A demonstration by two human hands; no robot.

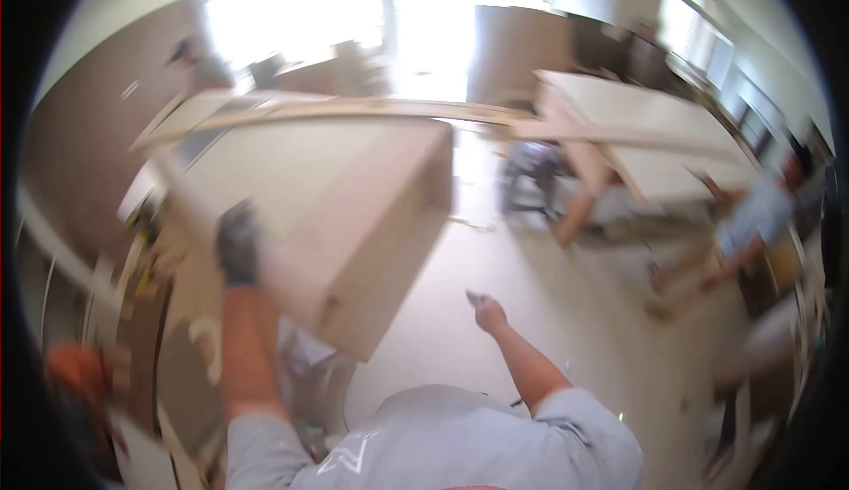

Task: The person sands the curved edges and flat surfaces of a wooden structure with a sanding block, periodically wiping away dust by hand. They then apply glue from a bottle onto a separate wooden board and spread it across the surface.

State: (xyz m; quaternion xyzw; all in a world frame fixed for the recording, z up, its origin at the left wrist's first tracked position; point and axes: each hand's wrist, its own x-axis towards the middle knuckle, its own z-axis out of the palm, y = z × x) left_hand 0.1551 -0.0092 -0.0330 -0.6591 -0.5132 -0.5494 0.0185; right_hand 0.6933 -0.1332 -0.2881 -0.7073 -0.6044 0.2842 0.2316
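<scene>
My left hand (237,241), in a dark grey glove, is at the near left edge of a large pale wooden cabinet box (354,216). Motion smears its fingers, so I cannot tell whether they grip the edge. The box lies raised off the floor, its pale side panel facing me. Out over the floor on the right, my bare right hand (491,315) is closed around a small grey tool (475,296), whose tip points forward and left.
Long wooden strips (354,108) span from the box to another large panelled piece (654,127) at the right. A person (761,216) in a light shirt is beside that piece. Another person (202,65) is at the far left. An orange object (80,371) sits low left.
</scene>
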